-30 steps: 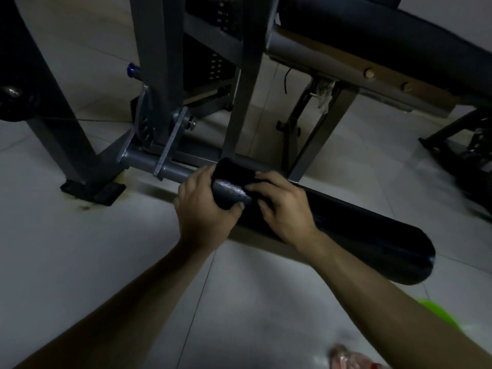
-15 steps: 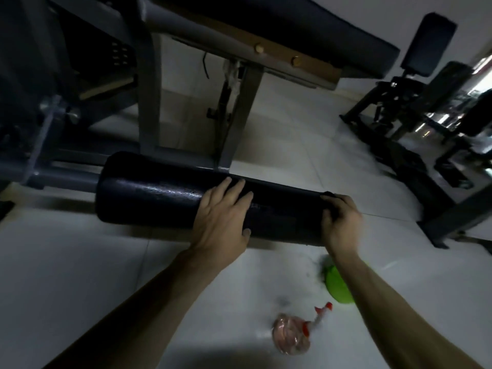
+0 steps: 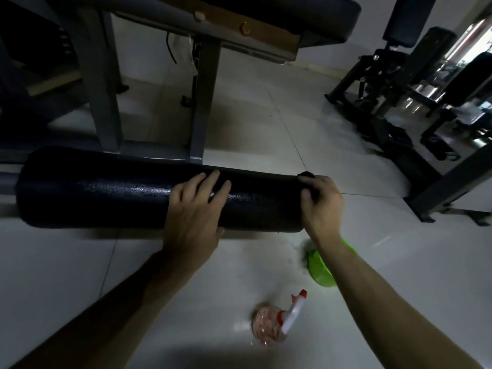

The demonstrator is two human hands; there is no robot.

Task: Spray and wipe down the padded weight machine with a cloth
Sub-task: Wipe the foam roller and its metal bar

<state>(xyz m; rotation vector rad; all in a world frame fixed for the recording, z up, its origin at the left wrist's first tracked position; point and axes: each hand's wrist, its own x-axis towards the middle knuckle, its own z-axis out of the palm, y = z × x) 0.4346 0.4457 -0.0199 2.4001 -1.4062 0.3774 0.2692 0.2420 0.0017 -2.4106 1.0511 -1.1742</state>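
Left hand (image 3: 195, 209) lay flat on top of the padded roller (image 3: 106, 190), fingers straight and a bit spread, thumb down the near side, gripping nothing. Right hand (image 3: 323, 206) was curled over the roller's right end, fingers bunched on a dark cloth (image 3: 306, 174); only a small lump of it showed past my fingertips. Hands were well apart, both on the roller's right half.

The roller ran left to right across the view, long axis roughly level, the right end a touch nearer me. Its left end met a grey bar (image 3: 8, 179) at the frame edge; its right end was free, capped by my right hand. It sat low, just above the tiled floor (image 3: 253, 123), in front of the grey frame legs (image 3: 205, 102), with the bench pad (image 3: 332, 14) overhead.

There was open floor on my side of the roller. A spray bottle (image 3: 269, 326) lay on its side there, nozzle aimed up-right toward a green object (image 3: 319, 272) half hidden by my right forearm. Past the free end, bare tiles ran out to a black machine base (image 3: 436, 187) on the right. More dark gym machines (image 3: 399, 75) stood behind that, well apart from the roller.
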